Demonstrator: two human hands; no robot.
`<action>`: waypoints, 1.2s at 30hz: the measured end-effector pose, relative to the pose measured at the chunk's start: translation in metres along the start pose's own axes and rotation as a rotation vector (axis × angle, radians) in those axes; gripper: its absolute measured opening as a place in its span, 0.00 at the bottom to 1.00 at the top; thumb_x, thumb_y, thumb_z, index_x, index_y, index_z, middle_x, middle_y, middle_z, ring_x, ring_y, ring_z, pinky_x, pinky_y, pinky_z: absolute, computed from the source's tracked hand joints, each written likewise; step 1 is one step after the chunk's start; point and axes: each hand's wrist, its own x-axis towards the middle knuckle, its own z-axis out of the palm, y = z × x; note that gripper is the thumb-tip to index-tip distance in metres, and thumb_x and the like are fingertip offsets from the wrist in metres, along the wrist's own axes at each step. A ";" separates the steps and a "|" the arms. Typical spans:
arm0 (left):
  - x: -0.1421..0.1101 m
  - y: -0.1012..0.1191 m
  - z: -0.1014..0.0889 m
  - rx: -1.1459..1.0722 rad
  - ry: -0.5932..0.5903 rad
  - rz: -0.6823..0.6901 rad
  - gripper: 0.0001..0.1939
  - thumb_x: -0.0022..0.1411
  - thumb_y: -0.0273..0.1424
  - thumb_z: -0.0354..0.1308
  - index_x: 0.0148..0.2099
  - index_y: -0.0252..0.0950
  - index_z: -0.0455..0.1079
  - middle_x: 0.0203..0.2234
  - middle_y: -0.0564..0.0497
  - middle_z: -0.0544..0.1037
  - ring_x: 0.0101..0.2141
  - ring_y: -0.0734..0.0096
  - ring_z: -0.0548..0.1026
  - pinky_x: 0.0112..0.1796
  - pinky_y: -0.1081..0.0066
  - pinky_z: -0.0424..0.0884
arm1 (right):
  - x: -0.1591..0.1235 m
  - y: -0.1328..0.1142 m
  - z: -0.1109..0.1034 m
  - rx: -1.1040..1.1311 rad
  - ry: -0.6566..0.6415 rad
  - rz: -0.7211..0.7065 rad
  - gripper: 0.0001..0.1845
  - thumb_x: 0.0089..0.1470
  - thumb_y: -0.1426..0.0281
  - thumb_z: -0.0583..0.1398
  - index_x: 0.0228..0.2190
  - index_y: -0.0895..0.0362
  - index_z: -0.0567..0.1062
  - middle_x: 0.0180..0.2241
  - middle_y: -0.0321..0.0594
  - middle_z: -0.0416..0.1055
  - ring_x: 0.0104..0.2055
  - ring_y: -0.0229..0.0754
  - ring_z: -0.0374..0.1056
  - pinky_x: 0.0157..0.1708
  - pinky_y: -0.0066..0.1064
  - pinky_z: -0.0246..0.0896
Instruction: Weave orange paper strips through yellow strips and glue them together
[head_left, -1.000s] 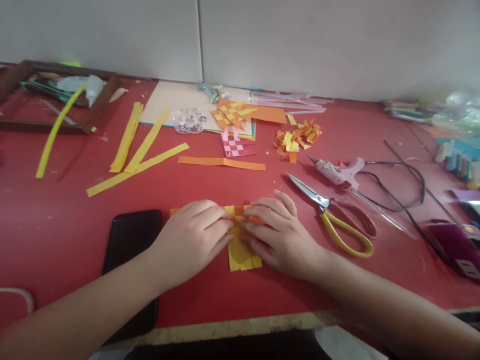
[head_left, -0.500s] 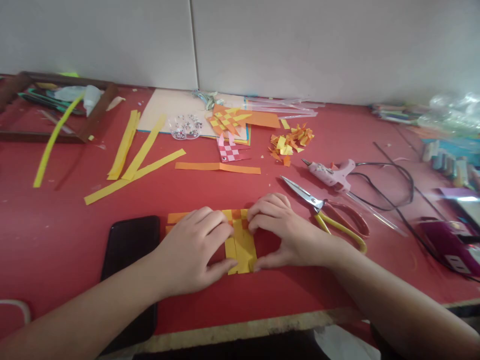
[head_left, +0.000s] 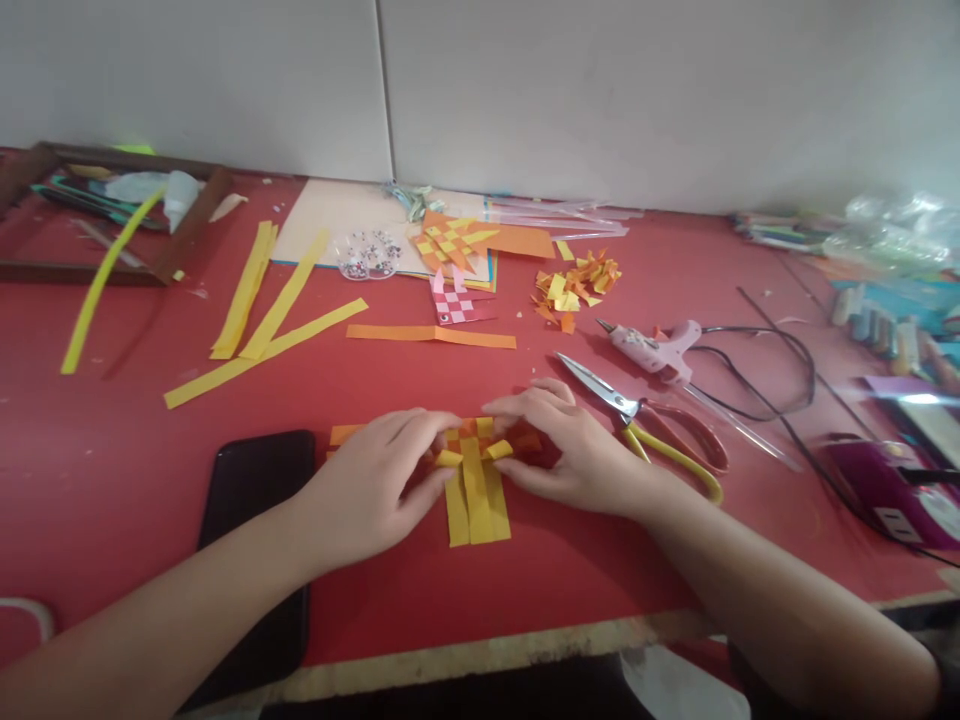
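A partly woven piece of yellow and orange paper strips (head_left: 478, 505) lies on the red table in front of me. Its yellow strips hang toward me, and orange ends (head_left: 346, 434) stick out at the left. From the left side, my left hand (head_left: 379, 480) is closed at the fingertips on a yellow strip (head_left: 449, 458) that is curled up. My right hand (head_left: 574, 450) pinches another bent-up yellow strip (head_left: 498, 451) at the right edge. The fingers partly cover the woven rows.
Scissors (head_left: 611, 398) and a pink glue gun (head_left: 660, 352) with its cord lie at right. A black phone (head_left: 255, 480) is under my left forearm. Beyond are an orange strip (head_left: 431, 336), loose yellow strips (head_left: 246, 290), paper scraps (head_left: 574, 285), a woven pink fish (head_left: 454, 300) and a wooden frame (head_left: 169, 265).
Both hands have moved from the near ends of the yellow strips up toward the woven rows. Two yellow strips that lay flat are now curled back at the fingertips.
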 end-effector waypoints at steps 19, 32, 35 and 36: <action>0.001 0.003 -0.002 0.069 -0.042 0.060 0.17 0.64 0.32 0.55 0.54 0.35 0.64 0.43 0.43 0.75 0.43 0.55 0.73 0.45 0.54 0.71 | 0.002 -0.001 -0.003 -0.045 -0.135 -0.040 0.24 0.48 0.56 0.69 0.43 0.55 0.73 0.44 0.42 0.73 0.48 0.45 0.67 0.57 0.46 0.53; 0.002 0.001 -0.001 0.051 -0.009 0.067 0.14 0.65 0.23 0.48 0.51 0.36 0.67 0.42 0.45 0.75 0.43 0.60 0.73 0.45 0.59 0.71 | 0.001 0.003 0.004 -0.030 0.016 0.036 0.18 0.59 0.72 0.59 0.52 0.54 0.67 0.38 0.37 0.77 0.44 0.40 0.72 0.60 0.47 0.49; 0.000 0.004 -0.001 0.080 -0.039 0.081 0.19 0.59 0.25 0.53 0.54 0.34 0.65 0.46 0.42 0.74 0.46 0.55 0.71 0.48 0.55 0.69 | 0.001 0.003 0.003 -0.040 0.007 0.012 0.24 0.54 0.76 0.58 0.53 0.53 0.66 0.39 0.37 0.76 0.44 0.41 0.71 0.62 0.48 0.47; -0.001 0.004 -0.001 0.091 -0.045 0.079 0.20 0.59 0.27 0.55 0.54 0.33 0.65 0.47 0.41 0.73 0.47 0.53 0.71 0.49 0.53 0.68 | 0.001 0.002 0.003 -0.037 0.000 0.007 0.26 0.52 0.78 0.58 0.53 0.53 0.66 0.39 0.36 0.76 0.44 0.41 0.71 0.62 0.49 0.47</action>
